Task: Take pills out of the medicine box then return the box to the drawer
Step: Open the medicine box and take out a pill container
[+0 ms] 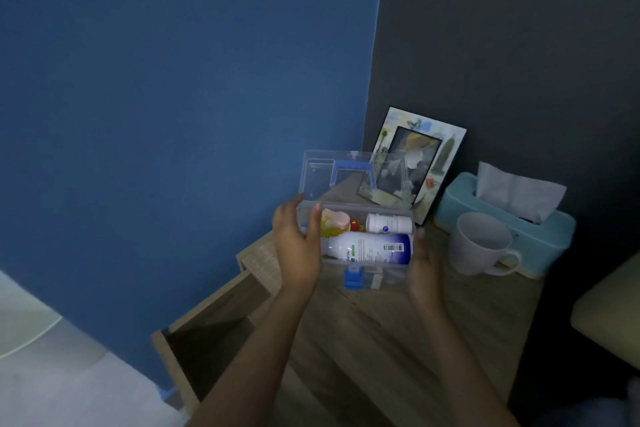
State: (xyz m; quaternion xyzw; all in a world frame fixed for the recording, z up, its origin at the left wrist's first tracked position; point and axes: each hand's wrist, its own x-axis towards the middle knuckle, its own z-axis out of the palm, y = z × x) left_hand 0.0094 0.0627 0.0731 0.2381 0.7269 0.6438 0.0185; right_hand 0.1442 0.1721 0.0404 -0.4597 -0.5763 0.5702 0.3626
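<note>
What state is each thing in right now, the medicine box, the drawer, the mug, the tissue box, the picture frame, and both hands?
medicine box: lid open, bottles inside, held by both hands
drawer: pulled open
mug: upright on the nightstand
tissue box: a tissue sticking out the top
picture frame: leaning on the wall
left hand: gripping the box's left end
right hand: gripping the box's right end

A home bedroom corner: a wooden bedside counter against blue and dark grey walls carries a leaning illustrated picture frame, a teal tissue box and a white ceramic mug (its open wooden drawer alongside).
</note>
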